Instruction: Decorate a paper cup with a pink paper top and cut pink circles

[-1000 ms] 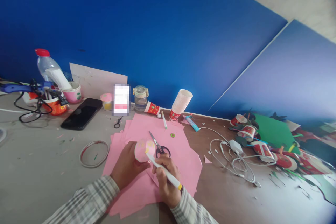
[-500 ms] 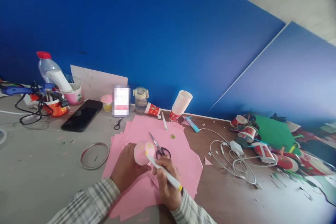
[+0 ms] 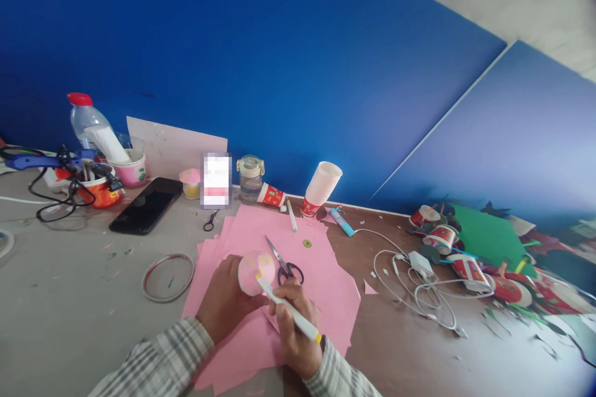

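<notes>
My left hand (image 3: 223, 299) is wrapped round a small pink paper-covered cup (image 3: 255, 271) lying on its side with yellow marks on its face. My right hand (image 3: 295, 322) grips a white marker with a yellow end (image 3: 291, 312), its tip touching the cup's face. Both hands work above a spread of pink paper sheets (image 3: 321, 285). Black-handled scissors (image 3: 282, 262) lie on the pink paper just beyond the cup.
A black phone (image 3: 146, 205), a tape ring (image 3: 168, 276), small scissors (image 3: 210, 219), a glass jar (image 3: 250, 177), stacked white cups (image 3: 321, 186) and a bottle (image 3: 90, 127) sit along the blue board. White charger cable (image 3: 421, 282) and red paper cups (image 3: 442, 236) lie to the right.
Both hands stay in place on the cup and marker; the marker tip has shifted slightly on the cup's face. The view has drifted a little.
</notes>
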The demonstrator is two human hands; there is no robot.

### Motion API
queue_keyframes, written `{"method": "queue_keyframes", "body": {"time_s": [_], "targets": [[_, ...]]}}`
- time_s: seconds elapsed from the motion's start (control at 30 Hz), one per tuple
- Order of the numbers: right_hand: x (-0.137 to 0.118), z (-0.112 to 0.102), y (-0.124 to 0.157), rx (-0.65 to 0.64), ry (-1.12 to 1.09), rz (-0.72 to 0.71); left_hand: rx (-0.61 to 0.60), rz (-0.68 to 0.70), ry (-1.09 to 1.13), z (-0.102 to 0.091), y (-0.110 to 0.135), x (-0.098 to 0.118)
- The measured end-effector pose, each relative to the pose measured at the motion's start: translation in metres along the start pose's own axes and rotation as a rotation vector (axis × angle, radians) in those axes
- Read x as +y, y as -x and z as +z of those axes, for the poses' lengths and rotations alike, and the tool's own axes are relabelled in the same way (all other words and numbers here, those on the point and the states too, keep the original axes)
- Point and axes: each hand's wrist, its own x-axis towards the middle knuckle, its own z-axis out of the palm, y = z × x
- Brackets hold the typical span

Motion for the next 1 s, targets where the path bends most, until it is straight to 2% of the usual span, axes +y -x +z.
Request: {"method": "queue_keyframes", "body": {"time_s": [1.0], "targets": [[-0.0008, -0.0001, -0.0015, 0.004, 0.03, -0.011, 0.056, 0.077, -0.117, -0.001, 0.0006, 0.0061]]}}
